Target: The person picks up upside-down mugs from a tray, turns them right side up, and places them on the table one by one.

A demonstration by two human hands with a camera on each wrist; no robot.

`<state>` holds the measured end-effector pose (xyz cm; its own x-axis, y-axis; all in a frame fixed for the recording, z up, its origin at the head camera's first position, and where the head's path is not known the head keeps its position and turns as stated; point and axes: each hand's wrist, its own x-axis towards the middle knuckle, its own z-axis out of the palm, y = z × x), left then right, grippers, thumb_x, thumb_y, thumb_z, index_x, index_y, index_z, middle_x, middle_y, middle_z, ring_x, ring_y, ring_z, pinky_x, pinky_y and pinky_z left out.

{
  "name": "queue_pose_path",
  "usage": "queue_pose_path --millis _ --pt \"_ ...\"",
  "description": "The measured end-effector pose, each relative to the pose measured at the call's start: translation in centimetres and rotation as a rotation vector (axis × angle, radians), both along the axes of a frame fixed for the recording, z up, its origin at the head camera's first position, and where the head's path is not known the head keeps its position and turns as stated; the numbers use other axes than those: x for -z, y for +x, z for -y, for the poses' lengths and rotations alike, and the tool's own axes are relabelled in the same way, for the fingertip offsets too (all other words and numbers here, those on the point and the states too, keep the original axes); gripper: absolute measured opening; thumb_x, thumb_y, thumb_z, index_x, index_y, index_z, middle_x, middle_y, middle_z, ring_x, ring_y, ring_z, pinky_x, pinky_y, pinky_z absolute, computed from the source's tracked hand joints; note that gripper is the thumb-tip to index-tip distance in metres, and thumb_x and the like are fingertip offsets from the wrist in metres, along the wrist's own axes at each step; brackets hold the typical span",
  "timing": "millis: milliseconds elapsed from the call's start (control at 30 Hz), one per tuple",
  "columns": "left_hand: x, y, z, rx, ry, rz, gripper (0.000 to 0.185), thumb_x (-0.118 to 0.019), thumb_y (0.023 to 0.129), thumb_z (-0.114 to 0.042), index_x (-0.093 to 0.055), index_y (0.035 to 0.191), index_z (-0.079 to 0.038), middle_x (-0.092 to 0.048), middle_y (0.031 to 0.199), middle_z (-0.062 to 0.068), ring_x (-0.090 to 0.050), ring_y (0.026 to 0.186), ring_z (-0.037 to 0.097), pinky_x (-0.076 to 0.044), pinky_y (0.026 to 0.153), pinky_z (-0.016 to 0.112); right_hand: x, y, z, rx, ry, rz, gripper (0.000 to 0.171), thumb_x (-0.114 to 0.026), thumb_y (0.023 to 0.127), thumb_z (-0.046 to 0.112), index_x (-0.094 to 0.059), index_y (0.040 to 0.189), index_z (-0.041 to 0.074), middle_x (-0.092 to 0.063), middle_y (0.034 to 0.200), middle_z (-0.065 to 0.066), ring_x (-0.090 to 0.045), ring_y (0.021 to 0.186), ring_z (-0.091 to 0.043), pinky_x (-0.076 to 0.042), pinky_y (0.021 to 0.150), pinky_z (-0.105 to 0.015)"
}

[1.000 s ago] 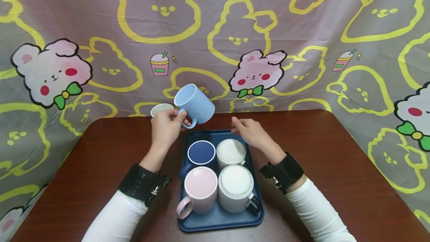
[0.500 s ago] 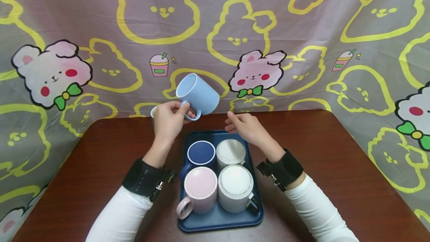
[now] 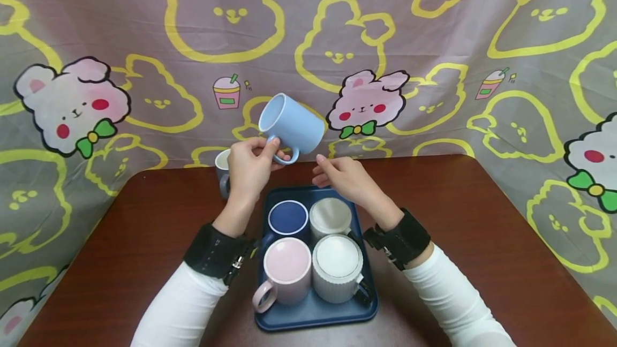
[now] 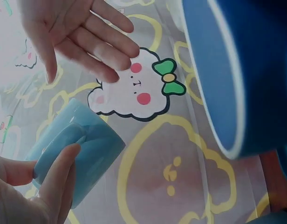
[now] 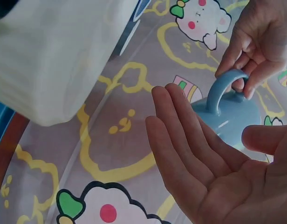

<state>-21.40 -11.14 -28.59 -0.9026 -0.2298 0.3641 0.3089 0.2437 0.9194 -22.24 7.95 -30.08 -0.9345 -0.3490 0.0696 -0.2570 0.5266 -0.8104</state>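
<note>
The thumb and fingers of the left hand (image 3: pixel 250 167) pinch the handle of a light-blue mug (image 3: pixel 294 125), which is held up in the air beyond the tray. The mug tilts, its mouth toward the upper left in the head view and its base toward the right hand (image 3: pixel 347 178); the handle hangs on the lower side, between the left thumb and fingers. The right fingers are extended and hold nothing, the thumb standing off from them; they are near the base, apart from the mug in the left wrist view.

Below the hands, four mugs stand on a dark blue tray (image 3: pixel 315 319) on the table (image 3: pixel 487 240): a navy mug (image 3: pixel 288 218) and a white mug (image 3: pixel 331 217) in the far row, a pink mug (image 3: pixel 287 268) and a ribbed white mug (image 3: pixel 339 272) with a black handle in the near row. Beyond the tray's far left corner is a grey mug (image 3: pixel 222 162) with a pale inside, partly covered by the left hand.

The pink mug covers part of the navy one, and the far white mug's handle is mostly hidden. In the right wrist view the right fingers cover part of the light-blue mug, and a pale ribbed mug is blurred and cut off at the upper left. A blue mug is cut off on the right of the left wrist view.
</note>
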Motion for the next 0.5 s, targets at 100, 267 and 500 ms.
queue_pose_path --millis 100,267,500 --pt "0.0 0.1 -0.2 -0.006 0.009 -0.007 0.025 -0.063 0.091 -0.014 -0.067 0.094 0.011 -0.068 0.081 0.026 -0.069 0.063 0.015 -0.056 0.058 0.024 -0.2 0.1 0.3 -0.010 -0.009 0.005 0.054 -0.038 0.101 0.044 -0.068 0.108 0.000 -0.073 0.095 -0.011 -0.071 0.092 -0.021 -0.054 0.087 -0.036" --pt "-0.1 0.1 -0.7 -0.004 0.034 -0.019 0.025 -0.063 0.091 -0.014 -0.067 0.094 0.011 -0.068 0.081 0.026 -0.071 0.067 0.021 -0.056 0.059 0.025 -0.2 0.1 0.6 -0.015 -0.023 0.013 0.052 -0.038 0.101 0.042 -0.068 0.107 -0.001 -0.073 0.095 -0.012 -0.071 0.091 -0.021 -0.054 0.086 -0.036" --pt "-0.5 0.2 -1.8 0.049 0.125 -0.017 0.027 -0.061 0.092 -0.013 -0.065 0.096 0.013 -0.066 0.081 0.026 -0.070 0.066 0.014 -0.057 0.062 0.027 -0.5 0.2 1.0 -0.027 -0.056 0.009 0.051 -0.039 0.101 0.041 -0.067 0.110 0.000 -0.073 0.097 -0.013 -0.071 0.093 -0.022 -0.054 0.086 -0.036"
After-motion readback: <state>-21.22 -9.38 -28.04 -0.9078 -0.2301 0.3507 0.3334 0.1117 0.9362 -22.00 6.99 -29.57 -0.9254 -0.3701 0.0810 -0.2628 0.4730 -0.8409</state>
